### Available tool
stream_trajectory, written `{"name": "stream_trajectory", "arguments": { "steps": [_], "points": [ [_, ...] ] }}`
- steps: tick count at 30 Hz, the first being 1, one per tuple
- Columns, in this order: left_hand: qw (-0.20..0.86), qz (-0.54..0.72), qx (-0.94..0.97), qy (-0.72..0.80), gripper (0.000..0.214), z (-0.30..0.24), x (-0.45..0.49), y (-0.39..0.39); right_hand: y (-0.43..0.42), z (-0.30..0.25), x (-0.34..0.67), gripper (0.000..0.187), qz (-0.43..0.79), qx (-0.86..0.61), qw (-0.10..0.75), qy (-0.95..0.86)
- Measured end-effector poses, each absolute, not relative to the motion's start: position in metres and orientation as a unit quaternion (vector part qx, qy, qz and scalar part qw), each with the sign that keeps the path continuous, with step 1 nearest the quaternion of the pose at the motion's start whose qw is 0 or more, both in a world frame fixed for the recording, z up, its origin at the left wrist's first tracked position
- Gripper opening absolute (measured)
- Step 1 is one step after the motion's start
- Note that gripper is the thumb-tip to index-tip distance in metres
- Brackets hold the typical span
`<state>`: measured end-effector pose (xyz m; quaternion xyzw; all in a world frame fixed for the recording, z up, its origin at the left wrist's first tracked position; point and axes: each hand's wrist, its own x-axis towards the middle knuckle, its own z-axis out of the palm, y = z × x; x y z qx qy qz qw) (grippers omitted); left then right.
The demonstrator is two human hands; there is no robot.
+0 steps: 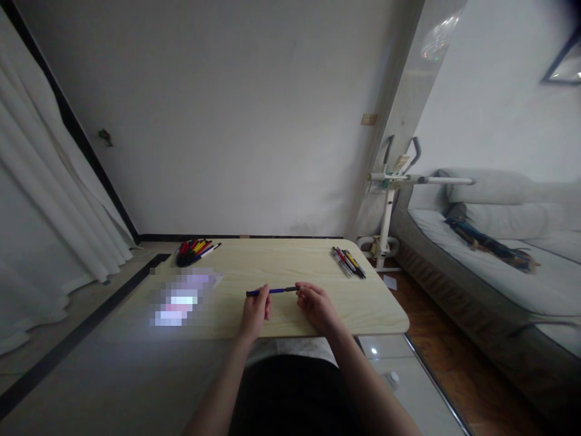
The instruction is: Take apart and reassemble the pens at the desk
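Note:
A slim blue pen (278,290) with dark ends lies level between my two hands, just over the near half of the table (290,260). My left hand (258,310) is closed round its blue barrel near the left end. At the other end, my right hand (316,304) pinches the dark tip with thumb and fingers. Whether that dark end is a separate cap, I cannot tell.
Many-coloured pens (196,249) are bunched at the table's far left. On the far right lies a row of several pens (348,262). A pixelated bright patch (181,300) covers the left side. Beyond the right edge stand exercise equipment (387,218) and a sofa (490,242).

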<state>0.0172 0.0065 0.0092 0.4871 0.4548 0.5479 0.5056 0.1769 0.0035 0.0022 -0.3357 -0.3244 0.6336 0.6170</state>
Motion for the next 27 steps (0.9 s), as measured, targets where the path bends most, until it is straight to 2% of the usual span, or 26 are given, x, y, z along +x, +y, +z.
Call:
{"name": "stream_trajectory", "arguments": {
  "steps": [27],
  "points": [
    [0.498,0.555,0.493,0.448,0.038,0.0101,0.017,0.0075,-0.0007,-0.0049,0.1735,0.031,0.523,-0.408,0.588,-0.462]
  ]
}}
